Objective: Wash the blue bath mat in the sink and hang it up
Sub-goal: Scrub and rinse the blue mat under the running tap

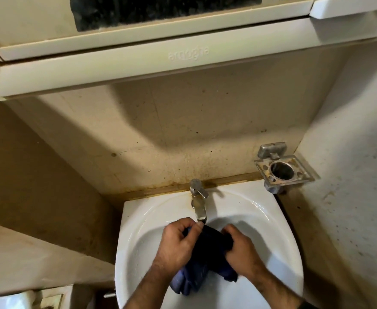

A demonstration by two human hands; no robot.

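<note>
In the lower middle of the frame, both hands clutch the blue bath mat [202, 262] over the white sink [279, 237]; the left hand [178, 240] curls its fingers into the bunched cloth just under the tap [198, 200], and the right hand [241, 247] grips the other side; most of the mat is hidden between and beneath them, only a dark middle fold and lighter blue ends below the wrists showing; whether water runs from the spout is hard to make out. A metal holder [282, 169] hangs on the wall at right; a cream cabinet [138, 61] fills the top, its upper part cut off by the frame edge.
</note>
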